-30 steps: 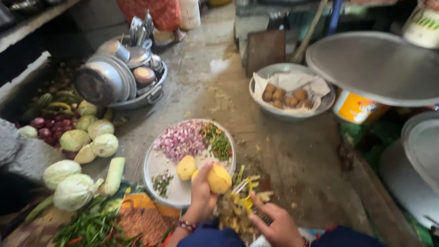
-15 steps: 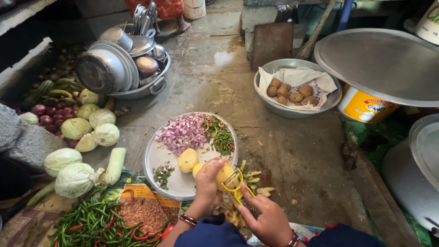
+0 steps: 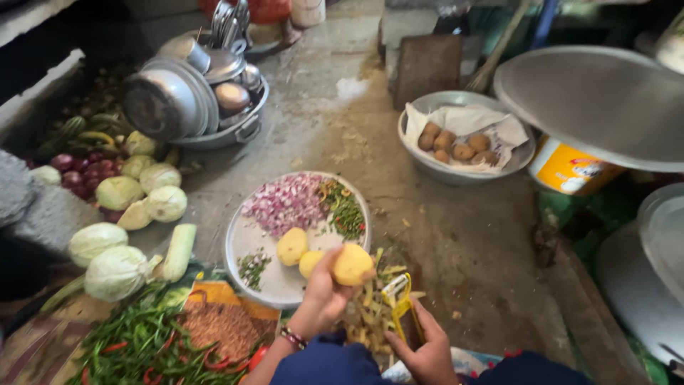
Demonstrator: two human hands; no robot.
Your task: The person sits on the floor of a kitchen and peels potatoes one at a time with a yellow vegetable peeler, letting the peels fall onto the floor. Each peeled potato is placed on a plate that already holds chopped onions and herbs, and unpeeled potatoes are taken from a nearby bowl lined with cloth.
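Note:
My left hand [image 3: 322, 292] grips a peeled yellow potato [image 3: 353, 264] just over the near rim of a round steel plate [image 3: 246, 239]. My right hand [image 3: 424, 349] holds a yellow peeler [image 3: 397, 299] to the right of the potato, above a heap of potato peels [image 3: 367, 314] on the concrete floor. On the plate lie two more peeled potatoes [image 3: 292, 246], chopped red onion [image 3: 285, 203], chopped green chillies [image 3: 345, 210] and a little chopped green herb [image 3: 251, 265].
A steel bowl [image 3: 434, 167] of unpeeled potatoes sits at the back right. Stacked steel pots and lids [image 3: 189, 96] stand at the back left. Cabbages [image 3: 117, 260], red onions [image 3: 78, 171] and green chillies [image 3: 132, 342] lie along the left. Large steel lids [image 3: 605, 100] are on the right.
My left hand has lifted the potato a little up and right. My right hand has drawn the peeler back, down and away from the potato.

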